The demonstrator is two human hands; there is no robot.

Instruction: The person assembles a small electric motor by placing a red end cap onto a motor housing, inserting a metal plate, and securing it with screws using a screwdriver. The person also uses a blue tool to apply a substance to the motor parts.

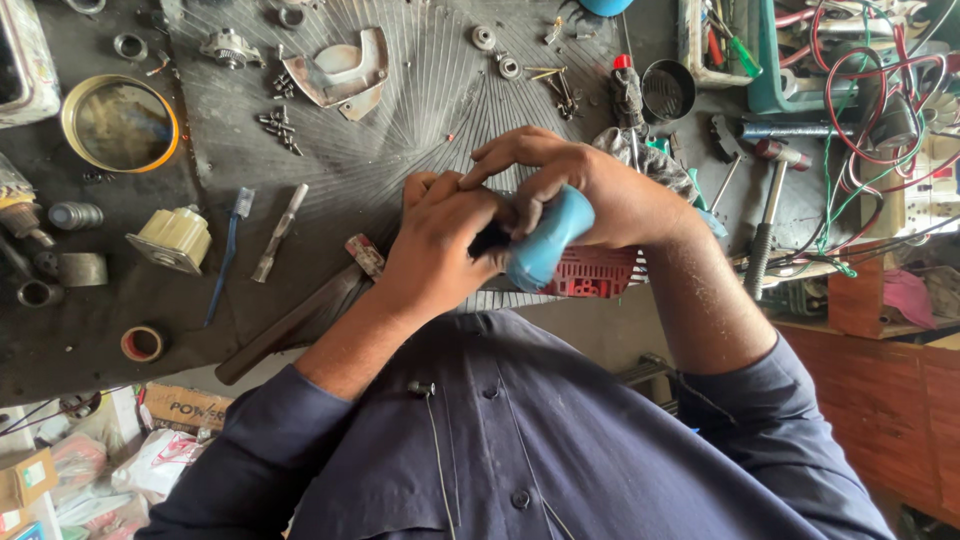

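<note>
Fig. — Head view, looking down on a cluttered repair bench w/ a dark ribbed mat (400, 90).

Hands. Both meet at mid-frame, above the near edge of the mat. The left hand (440, 245) is curled w/ fingers together; what lies under its palm is hidden, so whether it clamps anything can't be told. The right hand (590, 190) arches over the left, fingers bent and closed around the upper end of a light-blue tool handle (548, 248). Handle points down toward the body; its working end is buried between the two hands and not visible.

Handling (judgement). Handle looks like smooth moulded plastic, stiff, prob. light; rounded butt may slip in oily fingers, so a wrap grip round the mid-barrel seems the sound place to hold, as the right hand does. Not fragile by appearance.

Surroundings. Just beneath the hands: a red vented plastic housing (590, 275), partly hidden. Left of the hands on the mat: a dark flat bar (290, 325) lying diagonally, a small metal tool (279, 232), a blue-handled brush (228, 255). Further left: a cream ribbed part (173, 238), a round yellow-rimmed tin (120, 122), a tape roll (142, 343). Top: a curved metal guard plate (345, 68), loose screws (280, 125). Right: a hammer (770, 215), tangled red and green wires (860, 90).
</note>
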